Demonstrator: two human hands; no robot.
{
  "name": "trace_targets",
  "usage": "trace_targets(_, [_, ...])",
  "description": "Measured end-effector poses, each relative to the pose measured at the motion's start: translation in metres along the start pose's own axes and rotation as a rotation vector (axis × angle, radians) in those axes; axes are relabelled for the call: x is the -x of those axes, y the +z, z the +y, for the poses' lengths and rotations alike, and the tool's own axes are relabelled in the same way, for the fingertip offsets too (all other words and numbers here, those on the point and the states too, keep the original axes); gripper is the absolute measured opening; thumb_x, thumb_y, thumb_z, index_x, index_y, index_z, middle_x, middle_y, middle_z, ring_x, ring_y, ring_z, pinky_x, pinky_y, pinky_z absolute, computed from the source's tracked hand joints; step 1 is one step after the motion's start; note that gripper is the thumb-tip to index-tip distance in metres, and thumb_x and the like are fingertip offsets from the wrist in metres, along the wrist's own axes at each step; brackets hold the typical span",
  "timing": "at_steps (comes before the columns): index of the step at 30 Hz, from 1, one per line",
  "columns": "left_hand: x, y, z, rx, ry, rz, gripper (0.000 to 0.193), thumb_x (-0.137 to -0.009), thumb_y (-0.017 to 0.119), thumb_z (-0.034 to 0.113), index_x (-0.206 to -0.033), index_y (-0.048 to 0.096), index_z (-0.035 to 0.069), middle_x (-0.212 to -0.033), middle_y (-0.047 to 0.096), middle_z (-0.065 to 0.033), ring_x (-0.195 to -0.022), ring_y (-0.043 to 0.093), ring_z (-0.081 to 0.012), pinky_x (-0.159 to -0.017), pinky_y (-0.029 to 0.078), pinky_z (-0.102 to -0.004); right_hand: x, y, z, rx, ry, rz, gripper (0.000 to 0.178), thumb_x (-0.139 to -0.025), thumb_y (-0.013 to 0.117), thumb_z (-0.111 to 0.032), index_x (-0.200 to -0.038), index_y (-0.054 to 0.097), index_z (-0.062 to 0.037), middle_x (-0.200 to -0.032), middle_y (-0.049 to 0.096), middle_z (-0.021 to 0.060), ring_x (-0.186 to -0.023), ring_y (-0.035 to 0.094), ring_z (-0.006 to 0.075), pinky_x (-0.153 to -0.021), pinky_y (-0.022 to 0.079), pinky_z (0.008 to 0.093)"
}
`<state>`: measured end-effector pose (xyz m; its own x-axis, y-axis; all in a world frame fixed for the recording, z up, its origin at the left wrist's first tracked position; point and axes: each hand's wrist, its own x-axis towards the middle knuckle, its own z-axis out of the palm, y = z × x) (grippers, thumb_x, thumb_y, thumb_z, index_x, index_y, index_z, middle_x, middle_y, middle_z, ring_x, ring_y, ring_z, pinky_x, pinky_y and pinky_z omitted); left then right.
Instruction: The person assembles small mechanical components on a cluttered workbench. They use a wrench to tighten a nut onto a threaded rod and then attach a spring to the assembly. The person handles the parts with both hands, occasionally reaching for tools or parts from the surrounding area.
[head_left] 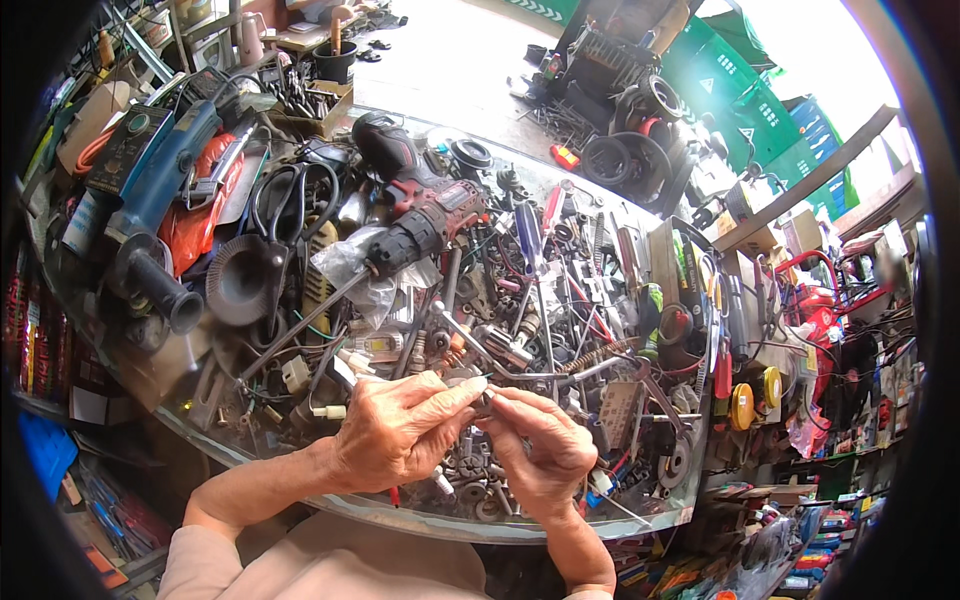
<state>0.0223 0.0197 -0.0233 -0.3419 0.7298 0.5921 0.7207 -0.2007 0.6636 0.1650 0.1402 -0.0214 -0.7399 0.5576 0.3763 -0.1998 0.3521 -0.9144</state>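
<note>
Metal, small and dark, the little part (pixel 484 401) sits pinched between both hands just above the near edge of the cluttered glass tabletop (pixel 250 455). The left hand (pixel 395 430) closes thumb and forefinger on it from nine o'clock; the right hand (pixel 540 445) nips it from three o'clock, fingers curled. It looks light, stiff and easily dropped, so a fingertip hold at its two ends seems best. At twelve o'clock lies a red and black cordless drill (pixel 420 205); at ten o'clock, a blue angle grinder (pixel 150 215).
</note>
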Motion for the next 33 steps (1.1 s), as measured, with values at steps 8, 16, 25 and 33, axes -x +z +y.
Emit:
trace_targets(8, [-0.002, -0.001, 0.002, 0.155, -0.098, -0.043, 0.035, -0.079, 0.069, -0.001, -0.114, 0.066, 0.002, -0.080, 0.066, -0.0104, -0.061, 0.064, -0.0239, -0.052, 0.051, -0.0321, 0.000, -0.004, -0.003, -0.583, 0.468, 0.058, 0.030, -0.084, 0.066, 0.009, -0.114, 0.061, 0.0079, -0.109, 0.065, 0.0181, -0.095, 0.066, 0.0209, -0.087, 0.056, 0.0319])
trace_targets(16, [0.000, 0.002, 0.005, 0.138, -0.151, 0.002, 0.032, -0.076, 0.072, 0.003, -0.108, 0.066, 0.000, -0.081, 0.067, -0.0129, -0.064, 0.066, -0.0268, -0.054, 0.052, -0.0328, -0.002, -0.003, -0.005, -0.368, 0.383, -0.001, 0.031, -0.083, 0.070, 0.004, -0.113, 0.064, 0.0038, -0.105, 0.066, 0.0130, -0.087, 0.066, 0.0162, -0.080, 0.055, 0.0276])
trace_targets(25, [0.001, -0.004, 0.004, 0.059, -0.093, -0.111, 0.027, -0.074, 0.074, 0.004, -0.100, 0.067, 0.001, -0.077, 0.065, -0.0115, -0.061, 0.064, -0.0264, -0.050, 0.050, -0.0332, -0.001, -0.006, -0.006, -0.017, 0.185, -0.109, 0.030, -0.079, 0.072, 0.007, -0.108, 0.066, 0.0044, -0.109, 0.060, 0.0152, -0.088, 0.063, 0.0151, -0.076, 0.053, 0.0244])
trace_targets(33, [0.000, -0.007, 0.002, 0.058, -0.030, -0.120, 0.029, -0.073, 0.073, 0.004, -0.101, 0.068, 0.002, -0.078, 0.066, -0.0101, -0.061, 0.064, -0.0249, -0.050, 0.050, -0.0326, -0.006, -0.010, -0.008, 0.078, 0.038, -0.131, 0.027, -0.080, 0.075, 0.001, -0.105, 0.067, 0.0040, -0.101, 0.064, 0.0157, -0.082, 0.063, 0.0149, -0.068, 0.052, 0.0249])
